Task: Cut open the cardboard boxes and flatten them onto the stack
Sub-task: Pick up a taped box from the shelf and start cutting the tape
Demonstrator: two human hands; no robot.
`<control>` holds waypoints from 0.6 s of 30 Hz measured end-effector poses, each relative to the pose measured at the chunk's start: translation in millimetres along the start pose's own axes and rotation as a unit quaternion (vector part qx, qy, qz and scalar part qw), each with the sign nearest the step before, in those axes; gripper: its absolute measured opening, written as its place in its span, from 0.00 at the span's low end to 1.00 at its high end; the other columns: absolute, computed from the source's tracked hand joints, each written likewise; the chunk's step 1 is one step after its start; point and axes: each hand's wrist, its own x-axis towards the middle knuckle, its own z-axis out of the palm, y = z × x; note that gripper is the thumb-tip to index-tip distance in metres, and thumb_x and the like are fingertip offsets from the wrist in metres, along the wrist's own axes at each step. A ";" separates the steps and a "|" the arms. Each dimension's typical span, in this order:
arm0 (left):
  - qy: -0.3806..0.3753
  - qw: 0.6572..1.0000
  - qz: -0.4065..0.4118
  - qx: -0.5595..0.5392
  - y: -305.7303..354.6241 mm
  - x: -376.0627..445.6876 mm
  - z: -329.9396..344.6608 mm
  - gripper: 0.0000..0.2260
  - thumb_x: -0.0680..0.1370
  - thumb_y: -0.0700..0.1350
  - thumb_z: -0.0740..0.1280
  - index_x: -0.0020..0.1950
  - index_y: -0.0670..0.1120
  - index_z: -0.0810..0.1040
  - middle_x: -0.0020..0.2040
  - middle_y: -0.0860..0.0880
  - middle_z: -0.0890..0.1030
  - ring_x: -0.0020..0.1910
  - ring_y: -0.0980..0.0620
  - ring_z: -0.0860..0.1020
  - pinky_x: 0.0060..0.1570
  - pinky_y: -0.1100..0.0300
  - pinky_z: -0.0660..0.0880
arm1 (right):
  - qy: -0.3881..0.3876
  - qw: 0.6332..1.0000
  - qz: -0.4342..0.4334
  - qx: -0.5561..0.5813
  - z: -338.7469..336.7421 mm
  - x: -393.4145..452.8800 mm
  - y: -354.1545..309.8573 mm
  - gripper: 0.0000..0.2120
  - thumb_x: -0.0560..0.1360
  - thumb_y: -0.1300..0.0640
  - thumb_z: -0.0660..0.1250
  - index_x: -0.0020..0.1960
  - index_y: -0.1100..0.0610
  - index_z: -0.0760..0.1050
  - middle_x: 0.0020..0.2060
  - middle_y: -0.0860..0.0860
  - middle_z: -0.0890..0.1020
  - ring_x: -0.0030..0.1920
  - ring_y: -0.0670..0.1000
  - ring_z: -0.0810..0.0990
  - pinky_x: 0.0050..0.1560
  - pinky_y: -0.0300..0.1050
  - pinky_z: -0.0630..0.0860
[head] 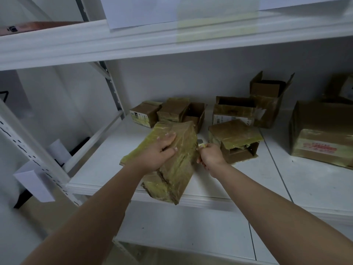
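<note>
A cardboard box [172,169] wrapped in yellowish tape lies tilted over the front edge of the white shelf [257,180]. My left hand [158,150] presses down on its top with the fingers spread. My right hand [210,156] is at the box's right side and grips a small cutter [200,144] with a yellow body and a metal tip showing, held against the box's right edge. Most of the cutter is hidden in the fist.
Several more taped boxes sit behind: small ones [145,113] at the back left, an opened one [234,142] just right of my right hand, open boxes [267,98] at the back and a large box [322,134] at far right. An upper shelf [133,43] overhangs.
</note>
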 end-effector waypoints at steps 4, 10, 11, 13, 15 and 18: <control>0.008 0.998 -0.014 0.055 5.7 2.8 9.2 0.25 0.82 0.54 0.58 0.78 0.58 0.55 0.79 0.58 0.50 0.78 0.51 0.44 0.75 0.43 0.44 | 0.011 0.999 0.021 0.022 6.7 5.0 -2.1 0.13 0.77 0.66 0.54 0.35 0.60 0.69 0.27 0.57 0.73 0.25 0.51 0.69 0.22 0.38 0.62; 0.001 0.991 -0.025 0.131 18.1 10.6 23.4 0.25 0.82 0.55 0.56 0.78 0.58 0.53 0.79 0.56 0.48 0.78 0.48 0.43 0.74 0.39 0.40 | -0.056 0.998 0.028 0.033 13.6 -19.8 6.3 0.12 0.77 0.65 0.52 0.40 0.61 0.71 0.26 0.57 0.73 0.16 0.47 0.67 0.16 0.33 0.59; -0.001 0.990 -0.025 0.136 18.4 11.9 24.3 0.25 0.82 0.55 0.56 0.78 0.58 0.53 0.79 0.55 0.48 0.78 0.48 0.43 0.74 0.39 0.40 | -0.063 0.997 0.029 0.035 13.1 -24.0 7.9 0.12 0.77 0.66 0.51 0.40 0.61 0.71 0.25 0.57 0.73 0.16 0.47 0.67 0.16 0.33 0.58; 0.002 0.991 -0.029 0.128 17.5 13.8 24.1 0.25 0.82 0.55 0.56 0.78 0.58 0.53 0.79 0.55 0.48 0.78 0.48 0.43 0.74 0.39 0.40 | -0.089 0.996 0.030 0.007 11.8 -32.2 10.0 0.12 0.77 0.65 0.51 0.40 0.61 0.72 0.25 0.56 0.73 0.15 0.46 0.65 0.17 0.33 0.57; 0.007 0.993 -0.033 0.116 17.2 15.3 23.9 0.25 0.82 0.55 0.57 0.78 0.58 0.54 0.79 0.55 0.49 0.78 0.48 0.43 0.74 0.40 0.40 | -0.139 0.989 0.030 -0.034 14.7 -44.0 11.1 0.12 0.77 0.65 0.52 0.40 0.61 0.72 0.24 0.55 0.72 0.15 0.45 0.65 0.18 0.32 0.56; 0.012 0.992 -0.034 0.125 19.7 14.5 25.7 0.26 0.82 0.55 0.57 0.78 0.57 0.54 0.79 0.55 0.48 0.78 0.48 0.43 0.74 0.39 0.40 | -0.177 0.982 0.036 -0.050 22.9 -57.3 15.0 0.11 0.76 0.66 0.52 0.38 0.59 0.69 0.23 0.54 0.71 0.17 0.46 0.64 0.20 0.34 0.55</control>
